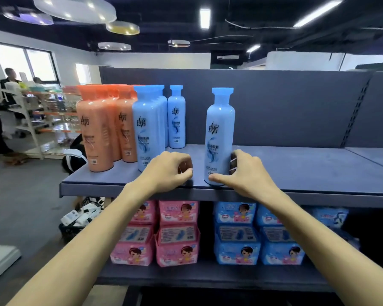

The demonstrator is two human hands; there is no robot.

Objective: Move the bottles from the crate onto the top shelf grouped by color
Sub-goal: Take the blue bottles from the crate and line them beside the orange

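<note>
Right hand [243, 173] has its fingers [236, 161] wrapped round the base of a lone blue bottle [220, 133] at the top shelf's [296, 168] front edge — apart from the blue group [149, 127], likely to be slid left to join it. Left hand [170, 171] loosely curled, holding nothing, resting on the front edge beside the blue group; orange bottles [100, 129] fill the left end — crate not in view.

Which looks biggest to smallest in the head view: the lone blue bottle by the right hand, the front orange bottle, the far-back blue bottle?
1. Lone blue plastic bottle
2. Front orange plastic bottle, nearly alike; nearness makes this unsure
3. Far-back blue plastic bottle, plainly smallest, though it stands farther away
</note>
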